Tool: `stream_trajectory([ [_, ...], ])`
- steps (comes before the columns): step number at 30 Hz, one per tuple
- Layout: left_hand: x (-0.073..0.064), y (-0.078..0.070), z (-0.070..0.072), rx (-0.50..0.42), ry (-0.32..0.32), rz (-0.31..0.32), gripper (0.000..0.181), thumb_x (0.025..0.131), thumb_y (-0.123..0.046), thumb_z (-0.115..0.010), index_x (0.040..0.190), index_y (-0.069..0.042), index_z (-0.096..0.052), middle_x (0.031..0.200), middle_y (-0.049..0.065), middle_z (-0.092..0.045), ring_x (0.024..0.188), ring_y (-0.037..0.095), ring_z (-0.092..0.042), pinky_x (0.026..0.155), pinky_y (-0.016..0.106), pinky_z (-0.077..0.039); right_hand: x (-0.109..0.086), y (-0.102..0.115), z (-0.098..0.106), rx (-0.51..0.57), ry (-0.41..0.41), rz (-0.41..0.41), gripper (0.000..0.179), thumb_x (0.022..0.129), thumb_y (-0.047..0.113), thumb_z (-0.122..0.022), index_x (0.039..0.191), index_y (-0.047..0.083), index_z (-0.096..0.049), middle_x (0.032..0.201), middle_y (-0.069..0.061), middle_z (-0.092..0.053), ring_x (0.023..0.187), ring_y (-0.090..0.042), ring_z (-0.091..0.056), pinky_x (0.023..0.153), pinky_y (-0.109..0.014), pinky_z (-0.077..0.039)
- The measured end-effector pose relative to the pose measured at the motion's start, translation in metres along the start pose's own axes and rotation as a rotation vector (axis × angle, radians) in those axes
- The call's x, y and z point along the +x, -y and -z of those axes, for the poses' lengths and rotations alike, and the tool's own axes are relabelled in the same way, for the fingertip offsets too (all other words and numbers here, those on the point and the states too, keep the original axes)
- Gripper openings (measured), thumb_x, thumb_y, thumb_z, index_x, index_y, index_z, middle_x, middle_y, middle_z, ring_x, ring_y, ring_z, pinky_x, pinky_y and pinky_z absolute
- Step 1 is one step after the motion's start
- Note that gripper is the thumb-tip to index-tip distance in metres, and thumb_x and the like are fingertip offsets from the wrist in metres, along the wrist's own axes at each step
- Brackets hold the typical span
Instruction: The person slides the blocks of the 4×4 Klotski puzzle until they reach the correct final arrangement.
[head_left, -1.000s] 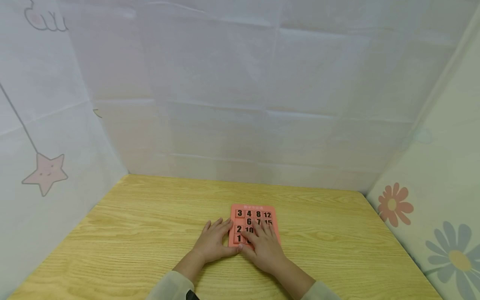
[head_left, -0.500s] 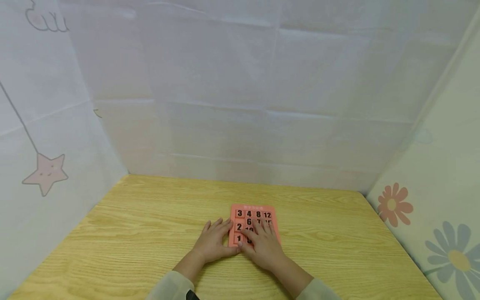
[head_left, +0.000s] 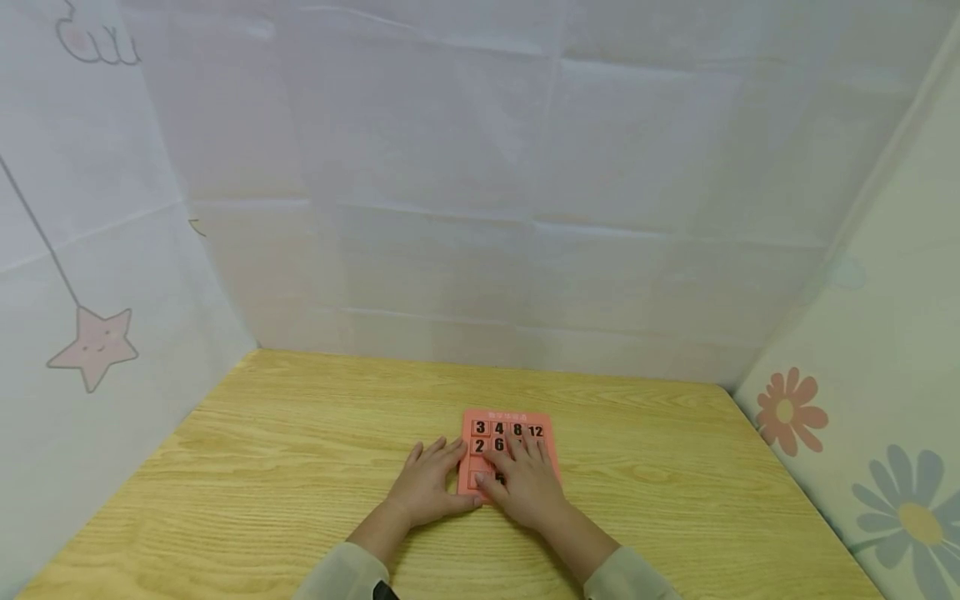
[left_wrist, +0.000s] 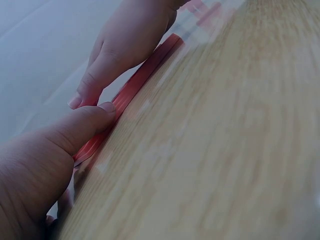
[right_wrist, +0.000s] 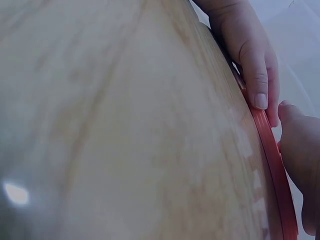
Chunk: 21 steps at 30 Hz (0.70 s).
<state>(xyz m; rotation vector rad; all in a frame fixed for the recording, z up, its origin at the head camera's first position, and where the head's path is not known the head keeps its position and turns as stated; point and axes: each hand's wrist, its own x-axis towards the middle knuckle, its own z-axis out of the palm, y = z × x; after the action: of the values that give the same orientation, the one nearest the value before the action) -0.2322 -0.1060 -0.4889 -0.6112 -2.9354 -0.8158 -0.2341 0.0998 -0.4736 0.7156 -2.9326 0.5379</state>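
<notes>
A pink number slide puzzle (head_left: 510, 416) lies flat on the table, with black numbers on its tiles. My left hand (head_left: 427, 485) rests at its left side, fingers along the left edge and thumb against the near edge. Spread over the lower right tiles is my right hand (head_left: 531, 490), its thumb on the bottom-left tile (head_left: 474, 481). Tile 2 (head_left: 479, 447) sits directly below tile 3 (head_left: 480, 427), with a gap beneath it. In the left wrist view, the thumb of my left hand (left_wrist: 45, 150) touches the puzzle's rim (left_wrist: 135, 85). Several tiles are hidden by my right hand.
The wood-grain table (head_left: 315, 433) extends around the puzzle. Pale hanging sheets (head_left: 480, 183) enclose it at the back and both sides, printed with a pink star (head_left: 93, 348) on the left and flowers (head_left: 784, 410) on the right.
Tile 2 has slid away from me, from the third row into the second. My right thumb has shifted forward onto the bottom-left tile, covering its number. The left hand stays put.
</notes>
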Motion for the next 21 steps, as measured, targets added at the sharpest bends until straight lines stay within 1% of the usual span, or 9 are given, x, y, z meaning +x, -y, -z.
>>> stream_trajectory([
  [9, -0.0004, -0.0001, 0.0009, 0.014, 0.007, -0.007, 0.092, 0.079, -0.068, -0.065, 0.147, -0.008, -0.046, 0.153, 0.009, -0.044, 0.146, 0.037, -0.032, 0.119, 0.064, -0.016, 0.0039, -0.0016, -0.0008, -0.010, 0.017, -0.020, 0.056, 0.100, 0.058, -0.040, 0.138, 0.021, -0.058, 0.159, -0.020, -0.030, 0.149, -0.046, -0.017, 0.119, -0.066, -0.015],
  [14, -0.0005, -0.0008, 0.0015, 0.008, 0.010, -0.002, 0.092, 0.079, -0.067, -0.066, 0.147, -0.008, -0.046, 0.153, 0.009, -0.044, 0.146, 0.037, -0.032, 0.120, 0.063, -0.015, 0.0032, -0.0021, -0.0021, -0.008, 0.006, -0.018, 0.056, 0.100, 0.057, -0.040, 0.138, 0.021, -0.058, 0.159, -0.020, -0.030, 0.149, -0.045, -0.017, 0.119, -0.065, -0.015],
  [21, -0.0008, -0.0015, 0.0022, -0.010, 0.007, 0.006, 0.093, 0.079, -0.067, -0.066, 0.146, -0.007, -0.046, 0.154, 0.009, -0.043, 0.146, 0.038, -0.031, 0.120, 0.063, -0.014, -0.0055, -0.0027, -0.0025, 0.018, -0.029, 0.030, 0.054, 0.099, 0.053, -0.045, 0.141, 0.020, -0.055, 0.156, -0.020, -0.035, 0.149, -0.045, -0.017, 0.119, -0.065, -0.015],
])
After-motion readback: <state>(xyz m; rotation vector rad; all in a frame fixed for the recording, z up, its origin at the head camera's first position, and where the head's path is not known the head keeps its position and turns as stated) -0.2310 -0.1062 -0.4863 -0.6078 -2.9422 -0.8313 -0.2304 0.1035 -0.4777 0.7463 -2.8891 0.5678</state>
